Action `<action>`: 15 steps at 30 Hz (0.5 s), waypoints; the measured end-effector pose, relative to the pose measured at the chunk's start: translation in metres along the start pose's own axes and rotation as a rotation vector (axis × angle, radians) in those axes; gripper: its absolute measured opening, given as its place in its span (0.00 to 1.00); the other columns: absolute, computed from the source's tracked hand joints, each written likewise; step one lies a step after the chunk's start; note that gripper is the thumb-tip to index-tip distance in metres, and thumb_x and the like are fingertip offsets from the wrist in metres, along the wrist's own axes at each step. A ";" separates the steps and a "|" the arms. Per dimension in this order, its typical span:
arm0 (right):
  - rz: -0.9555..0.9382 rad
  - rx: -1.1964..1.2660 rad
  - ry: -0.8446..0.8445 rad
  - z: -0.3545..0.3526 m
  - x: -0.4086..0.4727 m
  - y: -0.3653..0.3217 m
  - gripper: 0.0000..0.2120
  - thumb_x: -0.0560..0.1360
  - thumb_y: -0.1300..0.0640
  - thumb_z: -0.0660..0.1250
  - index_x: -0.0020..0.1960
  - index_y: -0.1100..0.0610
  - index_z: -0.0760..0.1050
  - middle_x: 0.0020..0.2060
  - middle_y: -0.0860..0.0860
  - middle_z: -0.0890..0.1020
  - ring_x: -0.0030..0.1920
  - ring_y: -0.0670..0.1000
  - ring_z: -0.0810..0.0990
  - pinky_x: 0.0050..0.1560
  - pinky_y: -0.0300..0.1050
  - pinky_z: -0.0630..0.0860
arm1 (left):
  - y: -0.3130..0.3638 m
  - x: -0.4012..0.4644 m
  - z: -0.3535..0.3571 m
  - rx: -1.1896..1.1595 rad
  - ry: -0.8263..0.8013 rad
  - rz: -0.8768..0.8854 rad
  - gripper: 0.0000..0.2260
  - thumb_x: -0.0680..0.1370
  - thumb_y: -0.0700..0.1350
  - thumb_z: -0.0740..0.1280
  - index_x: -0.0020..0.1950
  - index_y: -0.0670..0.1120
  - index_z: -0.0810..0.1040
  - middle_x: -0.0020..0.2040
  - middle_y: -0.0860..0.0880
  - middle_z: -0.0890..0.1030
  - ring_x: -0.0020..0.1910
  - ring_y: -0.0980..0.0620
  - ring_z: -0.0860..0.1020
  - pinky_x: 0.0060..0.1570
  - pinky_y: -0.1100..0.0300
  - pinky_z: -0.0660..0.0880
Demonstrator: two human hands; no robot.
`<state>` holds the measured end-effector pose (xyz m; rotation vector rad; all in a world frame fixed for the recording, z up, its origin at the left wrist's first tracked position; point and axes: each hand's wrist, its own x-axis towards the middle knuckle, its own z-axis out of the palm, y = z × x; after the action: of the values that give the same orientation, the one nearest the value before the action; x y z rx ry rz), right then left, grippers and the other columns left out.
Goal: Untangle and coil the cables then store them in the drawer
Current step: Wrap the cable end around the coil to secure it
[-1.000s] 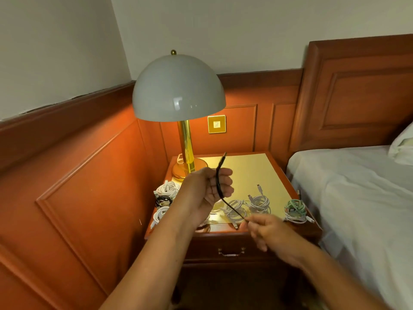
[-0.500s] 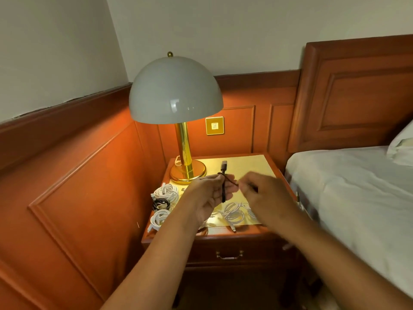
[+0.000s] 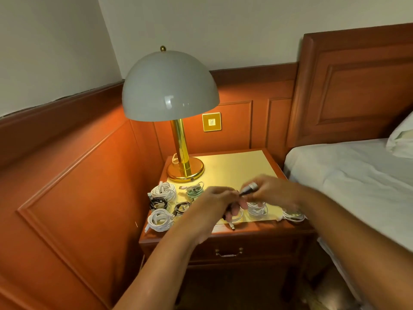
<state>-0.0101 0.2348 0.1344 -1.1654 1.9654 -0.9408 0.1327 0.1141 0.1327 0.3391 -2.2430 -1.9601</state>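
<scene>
Black cable plug (image 3: 249, 189) tilted up-right.

On the wooden nightstand (image 3: 288, 227): a brass lamp (image 3: 185, 168) at the back-left corner, and coiled cables, white (image 3: 164, 190), black (image 3: 158, 202) and green (image 3: 194, 192), across the front.

We see black cable (image 3: 248, 189) held above tabletop (image 3: 234, 166) between both hands, silver plug end tilted up toward right, rest of it hidden by fingers. Coiled cables lie on tabletop: white coil (image 3: 165, 190) at back left, black coil (image 3: 158, 202) just in front of it, white coil (image 3: 159, 219) at front left edge, second black coil (image 3: 182, 208) beside it, green coil (image 3: 194, 191) near lamp base, further white coils (image 3: 257, 209) partly hidden under hands. Drawer (image 3: 229, 251) below, closed, metal handle.
</scene>
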 end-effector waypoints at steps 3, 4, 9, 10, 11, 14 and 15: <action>-0.008 -0.120 -0.056 -0.025 0.012 -0.027 0.12 0.76 0.70 0.62 0.46 0.62 0.83 0.37 0.52 0.80 0.41 0.52 0.73 0.42 0.45 0.70 | 0.001 0.009 0.002 0.322 -0.044 0.013 0.16 0.82 0.43 0.59 0.40 0.45 0.82 0.32 0.50 0.74 0.35 0.49 0.68 0.38 0.57 0.63; -0.022 -0.138 -0.048 -0.028 0.012 -0.035 0.11 0.77 0.70 0.62 0.47 0.62 0.83 0.38 0.53 0.80 0.41 0.51 0.73 0.43 0.45 0.70 | 0.003 0.014 0.002 0.381 -0.047 0.003 0.15 0.82 0.43 0.59 0.41 0.45 0.82 0.32 0.51 0.74 0.35 0.50 0.68 0.37 0.57 0.63; -0.061 -0.358 0.188 -0.010 0.007 -0.054 0.14 0.75 0.70 0.60 0.49 0.59 0.81 0.39 0.49 0.79 0.41 0.47 0.76 0.40 0.41 0.72 | -0.008 0.031 -0.004 0.362 0.097 -0.036 0.16 0.82 0.39 0.57 0.38 0.45 0.80 0.31 0.50 0.72 0.31 0.52 0.66 0.31 0.58 0.60; -0.074 -0.428 0.278 0.001 0.008 -0.051 0.12 0.75 0.69 0.61 0.50 0.59 0.80 0.41 0.50 0.80 0.43 0.49 0.77 0.41 0.42 0.74 | -0.015 0.033 -0.003 0.313 0.154 -0.023 0.17 0.82 0.39 0.58 0.36 0.45 0.79 0.30 0.49 0.72 0.30 0.51 0.66 0.33 0.57 0.60; -0.091 -0.496 0.374 0.014 0.009 -0.048 0.09 0.75 0.67 0.63 0.51 0.59 0.79 0.43 0.51 0.80 0.43 0.50 0.77 0.42 0.42 0.74 | -0.022 0.035 -0.002 0.269 0.209 -0.006 0.17 0.82 0.39 0.58 0.34 0.46 0.78 0.30 0.49 0.71 0.30 0.51 0.65 0.35 0.56 0.60; -0.140 -0.557 0.652 0.048 0.012 -0.035 0.06 0.77 0.61 0.66 0.53 0.59 0.77 0.46 0.54 0.81 0.41 0.48 0.74 0.37 0.34 0.68 | -0.036 0.037 0.006 0.059 0.306 0.050 0.17 0.81 0.38 0.59 0.34 0.45 0.79 0.30 0.45 0.72 0.32 0.49 0.67 0.36 0.53 0.62; -0.151 -0.499 0.727 0.055 0.013 -0.030 0.06 0.78 0.61 0.66 0.53 0.59 0.78 0.46 0.53 0.81 0.41 0.47 0.75 0.37 0.32 0.69 | -0.037 0.036 0.009 -0.028 0.320 0.061 0.16 0.81 0.38 0.59 0.36 0.44 0.81 0.33 0.42 0.73 0.34 0.47 0.68 0.37 0.53 0.64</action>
<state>0.0429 0.1991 0.1277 -1.3763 2.8470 -1.0870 0.0983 0.1081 0.0931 0.5328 -1.9985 -1.7607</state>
